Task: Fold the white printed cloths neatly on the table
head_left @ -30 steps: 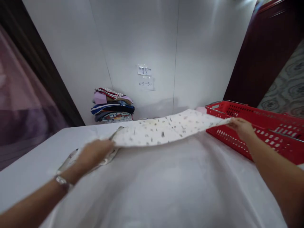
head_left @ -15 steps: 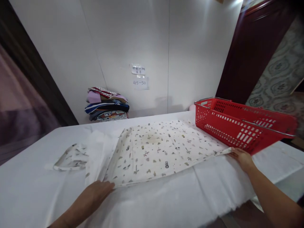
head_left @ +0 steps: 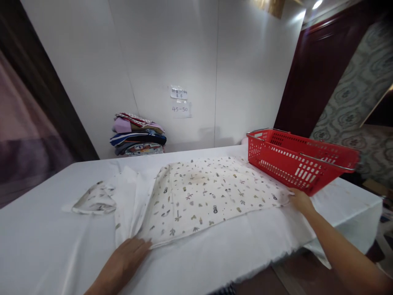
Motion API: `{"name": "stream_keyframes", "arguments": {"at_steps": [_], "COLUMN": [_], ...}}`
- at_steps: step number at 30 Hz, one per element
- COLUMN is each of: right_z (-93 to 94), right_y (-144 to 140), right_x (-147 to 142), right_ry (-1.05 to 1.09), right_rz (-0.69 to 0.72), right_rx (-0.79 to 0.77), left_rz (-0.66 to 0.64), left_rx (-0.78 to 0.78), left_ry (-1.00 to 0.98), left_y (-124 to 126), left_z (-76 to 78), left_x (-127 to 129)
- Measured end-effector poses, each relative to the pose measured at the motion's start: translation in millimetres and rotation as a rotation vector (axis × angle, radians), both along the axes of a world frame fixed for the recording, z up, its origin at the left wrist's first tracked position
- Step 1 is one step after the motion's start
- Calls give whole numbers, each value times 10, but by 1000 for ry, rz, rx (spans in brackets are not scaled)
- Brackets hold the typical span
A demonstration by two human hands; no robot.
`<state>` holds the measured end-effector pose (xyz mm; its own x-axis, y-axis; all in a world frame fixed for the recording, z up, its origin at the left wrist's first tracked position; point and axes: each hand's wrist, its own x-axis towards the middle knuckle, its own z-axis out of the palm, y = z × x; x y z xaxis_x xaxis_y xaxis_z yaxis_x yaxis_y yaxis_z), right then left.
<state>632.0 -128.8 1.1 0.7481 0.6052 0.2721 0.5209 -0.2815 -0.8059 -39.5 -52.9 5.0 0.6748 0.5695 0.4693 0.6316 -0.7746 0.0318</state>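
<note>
The patterned cloth (head_left: 208,194) lay flat on the white counter (head_left: 46,250). The left hand (head_left: 127,256) rested flat, fingers together, on its near left corner; the right hand (head_left: 301,201) pinched its right corner, just beside the red basket (head_left: 299,164), whose contents could not be seen.

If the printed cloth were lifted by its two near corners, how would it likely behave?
The printed cloth probably droops: it lies flat, with soft folds at its left edge. It looks thin, so likely light. It may slide on the tablecloth when the left hand or right hand pushes.
</note>
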Motion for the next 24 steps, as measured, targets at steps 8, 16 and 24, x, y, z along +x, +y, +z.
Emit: {"name": "stream_keyframes", "arguments": {"at_steps": [8, 16, 24], "right_z": [-124, -247, -153], "right_y": [347, 211, 83], "right_x": [-1117, -1369, -1435], "right_ry": [-534, -544, -477], "right_rz": [482, 510, 573], "right_rx": [-276, -515, -516], "left_rz": [33, 102, 48], "left_rx": [-25, 118, 144], "left_ry": [-66, -109, -164], "left_y": [-68, -86, -51], "left_z": [86, 76, 48], "left_x": [47, -162, -251]}}
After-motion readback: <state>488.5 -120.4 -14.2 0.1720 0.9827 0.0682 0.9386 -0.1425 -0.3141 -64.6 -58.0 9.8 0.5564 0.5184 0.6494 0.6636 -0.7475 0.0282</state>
